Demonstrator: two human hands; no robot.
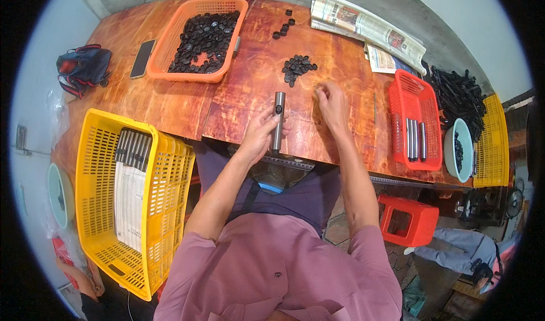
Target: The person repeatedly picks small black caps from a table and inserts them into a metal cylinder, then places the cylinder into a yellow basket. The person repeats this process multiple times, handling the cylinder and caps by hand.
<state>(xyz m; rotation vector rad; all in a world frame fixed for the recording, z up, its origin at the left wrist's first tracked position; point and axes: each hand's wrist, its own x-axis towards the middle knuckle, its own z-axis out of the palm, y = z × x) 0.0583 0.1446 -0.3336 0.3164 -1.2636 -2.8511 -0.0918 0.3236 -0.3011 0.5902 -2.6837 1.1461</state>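
Observation:
My left hand (262, 132) is closed around a grey metal tube (280, 102), held roughly upright over the table's front edge. A round black piece shows on the tube's side, and its lower end is black. To the right, my right hand (333, 104) is over the tabletop with its fingers curled together. Whatever is between those fingertips, if anything, cannot be made out. Just beyond the hands, a small heap of black caps (297, 68) lies on the wooden table (244, 108). Several more loose black caps (284, 30) are farther back.
An orange basket (160, 71) of black caps stands at back left, beside a phone (142, 59). Below left, a yellow crate (149, 219) holds tubes and paper. A red basket (399, 128) with tubes and a pale blue bowl (452, 168) stand right. Newspapers (369, 26) lie behind.

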